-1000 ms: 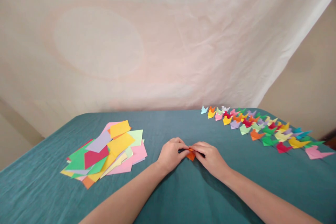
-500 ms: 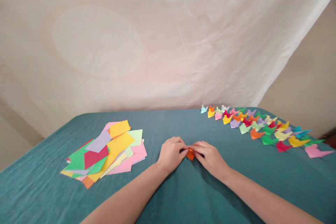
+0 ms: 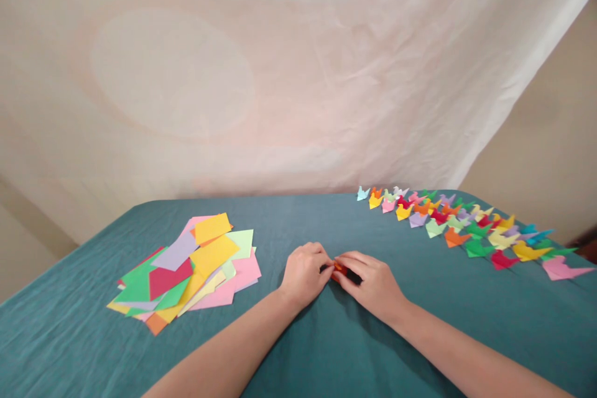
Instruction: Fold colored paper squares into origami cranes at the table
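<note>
Between my two hands is a small folded piece of orange paper [image 3: 339, 268], close to the cloth at the middle of the table. My left hand [image 3: 305, 273] pinches its left side with thumb and fingertips. From the other side my right hand [image 3: 370, 280] grips it, the thumb below and the fingers curled over the top. Most of the paper is hidden by the fingertips, so the shape of its folds is unclear.
A loose pile of coloured paper sheets [image 3: 170, 282] lies on the left. Rows of small folded paper birds [image 3: 459, 237] stand at the right and far right. A teal cloth [image 3: 298, 360] covers the table; a pale sheet [image 3: 298, 74] hangs behind.
The orange paper's lower point, which hung below my fingertips, no longer shows there. My right thumb has shifted left and lower onto the paper; my left hand has hardly moved.
</note>
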The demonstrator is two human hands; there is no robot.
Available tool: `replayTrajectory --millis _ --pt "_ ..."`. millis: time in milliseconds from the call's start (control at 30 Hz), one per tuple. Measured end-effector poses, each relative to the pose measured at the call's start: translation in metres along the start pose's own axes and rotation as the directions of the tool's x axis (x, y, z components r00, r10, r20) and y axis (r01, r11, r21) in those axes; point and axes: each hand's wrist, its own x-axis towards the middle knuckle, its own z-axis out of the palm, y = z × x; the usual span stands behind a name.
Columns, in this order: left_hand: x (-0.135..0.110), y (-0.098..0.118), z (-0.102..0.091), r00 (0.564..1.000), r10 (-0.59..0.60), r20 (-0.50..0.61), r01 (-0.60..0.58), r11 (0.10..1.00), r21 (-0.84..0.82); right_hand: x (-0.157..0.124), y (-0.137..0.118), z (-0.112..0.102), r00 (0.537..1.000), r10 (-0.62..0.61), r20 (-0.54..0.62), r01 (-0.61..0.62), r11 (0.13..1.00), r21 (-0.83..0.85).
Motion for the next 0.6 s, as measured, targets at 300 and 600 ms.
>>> replayTrajectory --millis 300,600 --pt "0.0003 0.0008 -0.0010 1.000 -0.008 0.005 0.008 1.000 -0.006 0.0010 -0.0035 -0.0004 1.000 -0.017 0.013 0.018 0.997 -0.073" --pt "-0.0001 0.0007 -0.0011 1.000 -0.013 0.011 0.013 1.000 -0.003 0.0011 0.0012 0.0006 0.995 -0.086 0.045 0.092 0.981 -0.170"
